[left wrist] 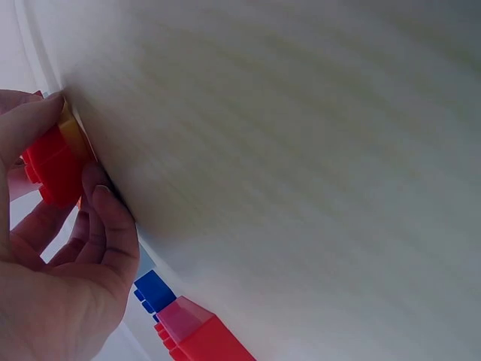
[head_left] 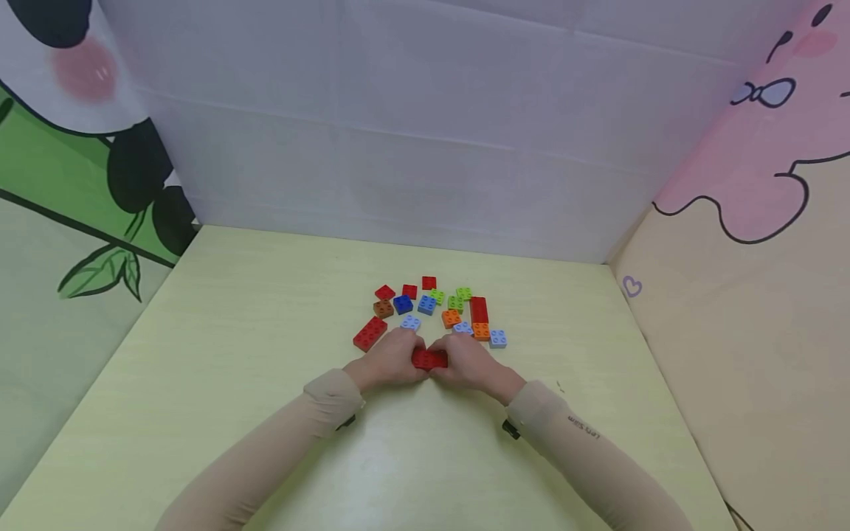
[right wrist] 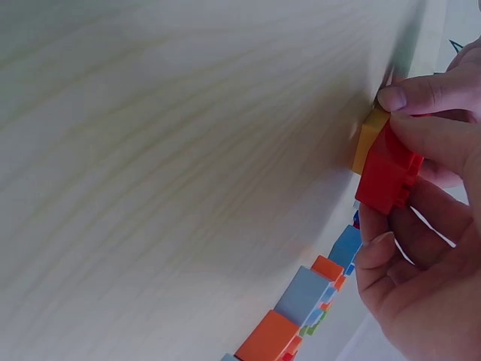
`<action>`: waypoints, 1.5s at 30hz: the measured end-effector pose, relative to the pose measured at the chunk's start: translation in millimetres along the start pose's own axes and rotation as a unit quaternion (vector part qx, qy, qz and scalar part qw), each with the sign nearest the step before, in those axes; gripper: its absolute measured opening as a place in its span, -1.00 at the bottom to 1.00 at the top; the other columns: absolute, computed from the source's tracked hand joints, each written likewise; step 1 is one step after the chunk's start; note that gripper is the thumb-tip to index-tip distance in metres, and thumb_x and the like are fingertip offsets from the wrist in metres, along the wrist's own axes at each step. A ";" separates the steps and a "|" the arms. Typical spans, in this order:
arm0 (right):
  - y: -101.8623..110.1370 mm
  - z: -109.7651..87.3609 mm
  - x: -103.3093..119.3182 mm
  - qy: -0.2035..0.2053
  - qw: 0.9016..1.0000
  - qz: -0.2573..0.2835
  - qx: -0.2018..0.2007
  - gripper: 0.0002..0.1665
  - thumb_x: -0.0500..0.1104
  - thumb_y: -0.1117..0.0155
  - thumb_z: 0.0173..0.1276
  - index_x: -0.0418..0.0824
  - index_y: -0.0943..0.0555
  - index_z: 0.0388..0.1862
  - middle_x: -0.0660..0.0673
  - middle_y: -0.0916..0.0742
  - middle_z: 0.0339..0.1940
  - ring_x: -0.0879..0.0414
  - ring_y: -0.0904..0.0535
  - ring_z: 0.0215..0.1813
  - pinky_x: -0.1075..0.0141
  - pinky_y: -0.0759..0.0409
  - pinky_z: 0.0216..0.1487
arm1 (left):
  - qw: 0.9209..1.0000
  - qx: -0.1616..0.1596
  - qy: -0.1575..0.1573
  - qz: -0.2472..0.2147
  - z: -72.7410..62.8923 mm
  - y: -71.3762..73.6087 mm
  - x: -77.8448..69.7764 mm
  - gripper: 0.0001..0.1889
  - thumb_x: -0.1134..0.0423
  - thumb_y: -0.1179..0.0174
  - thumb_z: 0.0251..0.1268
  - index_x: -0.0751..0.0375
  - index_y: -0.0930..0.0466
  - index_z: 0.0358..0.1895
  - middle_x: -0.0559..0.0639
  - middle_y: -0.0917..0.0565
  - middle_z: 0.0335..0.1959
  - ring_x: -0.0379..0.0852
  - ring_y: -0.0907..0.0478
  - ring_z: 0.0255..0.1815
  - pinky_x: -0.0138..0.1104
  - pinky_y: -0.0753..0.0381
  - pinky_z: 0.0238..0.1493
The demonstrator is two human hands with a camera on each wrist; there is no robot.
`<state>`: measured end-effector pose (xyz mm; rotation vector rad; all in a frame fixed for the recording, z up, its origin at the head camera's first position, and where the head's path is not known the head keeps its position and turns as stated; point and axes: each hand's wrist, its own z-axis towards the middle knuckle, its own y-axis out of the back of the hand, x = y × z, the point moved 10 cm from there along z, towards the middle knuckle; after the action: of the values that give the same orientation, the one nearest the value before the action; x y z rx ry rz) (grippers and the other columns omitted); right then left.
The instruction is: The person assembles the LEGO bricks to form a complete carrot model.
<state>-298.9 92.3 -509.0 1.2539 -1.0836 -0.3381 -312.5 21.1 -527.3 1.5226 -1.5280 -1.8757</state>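
Observation:
Low over the table, both hands hold a studded red brick (head_left: 429, 359) between them. My left hand (head_left: 396, 356) grips its left end and my right hand (head_left: 468, 361) its right end, thumbs towards the near side. Against the red brick's underside sits a yellow-orange brick (right wrist: 368, 143), seen in both wrist views but hidden in the head view. The left thumb lies along that lower brick's end, while the right thumb presses the red brick's side. Just beyond the fingers are light blue bricks (head_left: 410, 323).
Loose bricks spread behind the hands on the pale wooden table (head_left: 265, 332). Among them are a long red brick (head_left: 370, 334), a dark blue brick (head_left: 402, 304), a brown brick (head_left: 383, 308), an orange brick (head_left: 451, 318) and several green ones. A white back wall (head_left: 412, 184) borders the table.

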 end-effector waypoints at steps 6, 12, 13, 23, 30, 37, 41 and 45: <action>0.7 0.0 -0.4 -0.004 1.000 -0.006 0.003 -0.67 -0.07 -0.43 0.18 -0.13 -0.70 -0.08 0.13 -0.66 -0.34 0.18 -0.48 -0.27 0.37 -0.48 -0.24 | 1.000 0.004 -0.003 0.006 0.6 -0.3 -1.7 -0.67 0.02 -0.42 0.01 0.10 -0.65 -0.21 -0.21 -0.52 -0.48 -0.15 -0.44 -0.32 -0.34 -0.46 -0.32; 1.0 -0.3 -2.4 -0.008 1.000 -0.008 0.003 -0.64 -0.06 -0.44 0.18 -0.14 -0.69 -0.06 0.12 -0.66 -0.33 0.18 -0.48 -0.26 0.37 -0.48 -0.23 | 1.000 0.005 -0.006 0.002 2.1 -0.8 -2.1 -0.67 0.03 -0.42 0.02 0.11 -0.68 -0.19 -0.23 -0.53 -0.49 -0.15 -0.44 -0.32 -0.34 -0.46 -0.31; 1.2 -0.6 -2.7 -0.009 1.000 -0.007 0.003 -0.64 -0.05 -0.44 0.17 -0.14 -0.69 -0.06 0.12 -0.66 -0.33 0.18 -0.48 -0.26 0.37 -0.48 -0.23 | 1.000 0.005 -0.006 0.000 2.2 -0.9 -2.1 -0.67 0.03 -0.42 0.02 0.11 -0.68 -0.19 -0.23 -0.53 -0.49 -0.15 -0.44 -0.33 -0.34 -0.46 -0.31; -1.0 -2.7 -13.4 -0.022 0.999 0.047 0.002 -0.62 -0.04 -0.46 0.17 -0.12 -0.67 -0.05 0.15 -0.65 -0.31 0.19 -0.49 -0.24 0.36 -0.50 -0.21 | 0.999 -0.009 -0.014 -0.030 1.9 1.6 -3.7 -0.72 0.04 -0.43 0.03 0.07 -0.69 -0.21 -0.25 -0.54 -0.49 -0.17 -0.45 -0.33 -0.34 -0.47 -0.32; 0.7 -2.8 -12.2 -0.010 0.999 0.049 0.000 -0.60 -0.03 -0.47 0.16 -0.13 -0.68 -0.03 0.16 -0.65 -0.29 0.19 -0.49 -0.23 0.35 -0.50 -0.19 | 0.998 0.009 -0.018 -0.051 2.6 0.5 -6.7 -0.76 0.10 -0.41 0.08 0.10 -0.70 -0.21 -0.21 -0.56 -0.52 -0.16 -0.46 -0.37 -0.34 -0.47 -0.37; 6.6 -3.2 -12.3 -0.027 0.999 0.032 0.017 -0.51 -0.01 -0.48 0.14 -0.13 -0.66 0.04 0.10 -0.69 -0.19 0.18 -0.51 -0.17 0.36 -0.51 -0.18 | 0.999 0.012 -0.007 -0.048 2.2 -0.1 -4.1 -0.71 0.11 -0.42 0.07 0.13 -0.69 -0.16 -0.20 -0.55 -0.43 -0.16 -0.45 -0.30 -0.35 -0.48 -0.32; 20.2 -3.5 -16.2 -0.053 0.997 0.045 0.013 -0.51 -0.02 -0.47 0.15 -0.16 -0.66 0.05 0.02 -0.70 -0.11 0.12 -0.53 -0.09 0.33 -0.54 -0.16 | 0.999 0.011 0.006 -0.047 -0.3 0.9 -1.5 -0.66 0.11 -0.45 0.03 0.16 -0.67 -0.13 -0.19 -0.54 -0.37 -0.15 -0.43 -0.26 -0.33 -0.48 -0.29; 34.3 -2.9 -20.4 -0.057 0.997 0.057 -0.006 -0.53 -0.07 -0.46 0.17 -0.22 -0.66 0.04 -0.07 -0.71 -0.08 0.02 -0.58 -0.06 0.28 -0.56 -0.12 | 0.999 0.015 0.011 -0.049 -2.4 -0.8 0.2 -0.64 0.11 -0.45 0.03 0.17 -0.67 -0.10 -0.17 -0.56 -0.32 -0.15 -0.43 -0.23 -0.31 -0.47 -0.26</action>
<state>-318.1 120.5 -488.2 1.1678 -1.2433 -0.3320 -310.3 19.9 -527.7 1.6530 -1.5037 -1.8896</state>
